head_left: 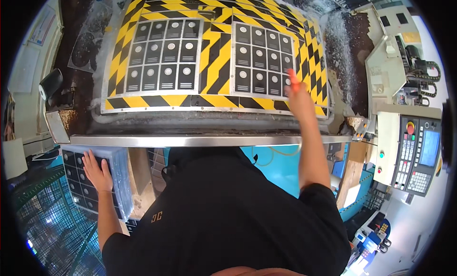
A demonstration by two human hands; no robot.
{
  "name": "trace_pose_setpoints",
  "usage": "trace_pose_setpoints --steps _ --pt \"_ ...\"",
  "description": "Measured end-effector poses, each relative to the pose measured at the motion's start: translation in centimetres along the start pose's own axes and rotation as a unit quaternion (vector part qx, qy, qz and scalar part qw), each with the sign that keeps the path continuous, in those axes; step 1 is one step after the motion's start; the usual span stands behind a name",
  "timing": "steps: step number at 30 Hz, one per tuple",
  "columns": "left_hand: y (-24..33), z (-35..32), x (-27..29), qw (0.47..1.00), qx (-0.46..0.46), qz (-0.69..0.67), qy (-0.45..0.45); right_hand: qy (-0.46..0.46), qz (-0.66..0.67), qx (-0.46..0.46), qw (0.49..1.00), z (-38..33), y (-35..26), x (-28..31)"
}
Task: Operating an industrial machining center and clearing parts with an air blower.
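My left hand [99, 175] lies flat with fingers spread on a stack of clear-edged sheets [123, 181] at the lower left; the top one carries black rectangular panels. Over the machine bed [215, 76], covered in yellow-and-black striped tape, my right hand [301, 100] is closed around a small orange-red object [293, 81], too blurred to name. It is at the right edge of the right-hand sheet [258, 62], which bears rows of black panels with pale round marks. A similar sheet [162, 57] lies on the left half of the bed.
A metal rail [204, 141] runs along the machine's front edge, between my body and the bed. At the right stands a control panel [415, 152] with a screen, keys and a red knob. A pale hose [271, 159] curves below the rail.
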State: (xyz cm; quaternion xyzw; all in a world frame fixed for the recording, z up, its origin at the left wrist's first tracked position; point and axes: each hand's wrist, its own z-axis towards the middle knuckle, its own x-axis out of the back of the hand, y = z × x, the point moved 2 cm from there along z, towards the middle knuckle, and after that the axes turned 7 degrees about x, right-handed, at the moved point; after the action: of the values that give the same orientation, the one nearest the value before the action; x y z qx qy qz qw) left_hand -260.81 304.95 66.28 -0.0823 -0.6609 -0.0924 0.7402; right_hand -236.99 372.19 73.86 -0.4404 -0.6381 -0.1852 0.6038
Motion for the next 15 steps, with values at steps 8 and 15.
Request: trace_pose_setpoints --steps 8,15 --pt "-0.4 0.4 -0.7 1.0 -0.004 0.003 -0.018 -0.005 -0.041 0.003 0.999 4.9 -3.5 -2.0" --pt "-0.4 1.4 1.7 0.987 0.019 -0.159 0.007 -0.063 -0.049 -0.043 0.996 -8.9 -1.0 0.4"
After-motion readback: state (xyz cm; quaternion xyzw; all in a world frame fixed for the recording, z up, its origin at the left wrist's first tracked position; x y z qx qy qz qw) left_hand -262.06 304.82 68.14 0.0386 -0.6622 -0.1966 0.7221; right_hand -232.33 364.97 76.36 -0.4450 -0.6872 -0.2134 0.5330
